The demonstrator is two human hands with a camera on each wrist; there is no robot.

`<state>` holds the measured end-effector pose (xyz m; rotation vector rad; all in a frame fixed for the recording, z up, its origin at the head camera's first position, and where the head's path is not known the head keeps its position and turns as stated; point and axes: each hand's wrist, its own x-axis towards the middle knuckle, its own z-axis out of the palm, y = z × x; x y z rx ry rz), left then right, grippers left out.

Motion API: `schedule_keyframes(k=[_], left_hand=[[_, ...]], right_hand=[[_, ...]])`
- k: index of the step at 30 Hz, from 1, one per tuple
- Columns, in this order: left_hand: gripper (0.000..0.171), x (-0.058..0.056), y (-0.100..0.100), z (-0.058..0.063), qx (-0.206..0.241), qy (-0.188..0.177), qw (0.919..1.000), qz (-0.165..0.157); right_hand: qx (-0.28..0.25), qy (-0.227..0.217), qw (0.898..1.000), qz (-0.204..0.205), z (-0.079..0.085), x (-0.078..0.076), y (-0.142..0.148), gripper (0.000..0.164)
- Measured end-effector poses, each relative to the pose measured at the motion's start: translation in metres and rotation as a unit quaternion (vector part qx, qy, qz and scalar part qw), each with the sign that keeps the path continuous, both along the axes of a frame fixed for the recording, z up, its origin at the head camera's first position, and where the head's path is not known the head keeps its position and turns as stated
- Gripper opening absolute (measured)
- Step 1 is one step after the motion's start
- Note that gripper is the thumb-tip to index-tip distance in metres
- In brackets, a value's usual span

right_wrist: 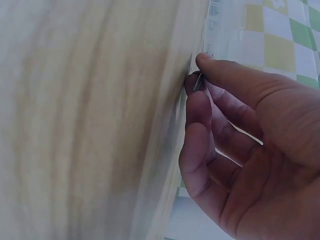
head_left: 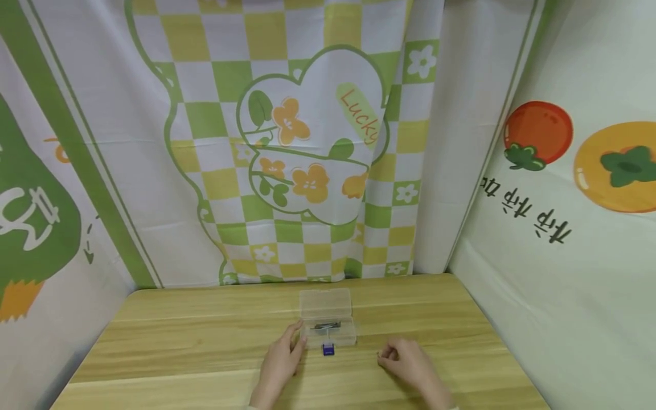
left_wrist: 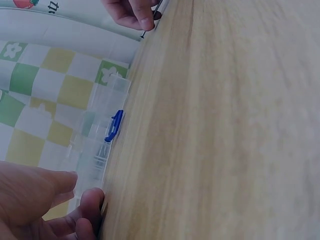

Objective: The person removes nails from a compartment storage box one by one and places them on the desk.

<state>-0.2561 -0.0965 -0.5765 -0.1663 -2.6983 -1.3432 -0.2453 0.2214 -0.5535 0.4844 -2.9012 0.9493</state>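
A clear plastic box lies on the table with its lid folded back and a blue latch at its front. Several thin dark metal nails lie inside. My left hand holds the box at its left end, thumb and curled fingers around the corner. To the right of the box, apart from it, my right hand pinches a thin metal nail between thumb and fingertips, low over the table. Most of that nail is hidden by the fingers; its flat end shows in the left wrist view.
The wooden table reaches back to a checkered cloth hanging behind the box. Printed cloth walls stand along both sides of the table.
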Motion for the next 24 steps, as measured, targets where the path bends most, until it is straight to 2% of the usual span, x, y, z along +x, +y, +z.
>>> schedule_keyframes(k=[11,24], left_hand=[[0.046,0.0005,-0.0027,-0.0011,0.005,-0.005,1.0000,0.001],[0.046,-0.0007,-0.0015,-0.0016,0.003,-0.002,1.0000,-0.001]], right_hand=[[-0.031,-0.032,0.999,0.005,0.0016,0.0030,0.0058,0.015],[-0.079,-0.070,0.994,0.017,-0.0042,0.0027,0.0101,0.019]])
